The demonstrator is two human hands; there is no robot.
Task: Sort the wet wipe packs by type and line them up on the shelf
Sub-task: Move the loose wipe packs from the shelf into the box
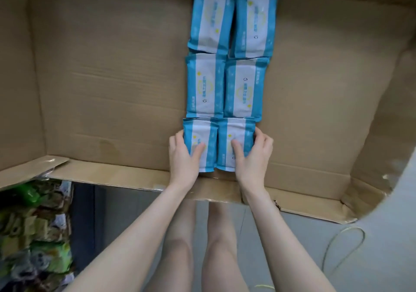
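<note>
Holds the near left pack [202,131] in the left grip [183,154], clasped with thumb on top and fingers along the outer edge. Holds the near right pack [236,129] in the right grip [252,154] in the same way. With both flat on the cardboard-lined shelf [112,77], side by side near its front edge, just before the middle pair [206,84] and the far pair [211,14], all blue and white. Below left, blurred green packs [36,224].

Arms stretched forward, left hand [183,156] grips the left pack [201,131], right hand [253,156] the right pack [236,130], thumbs inward.
</note>
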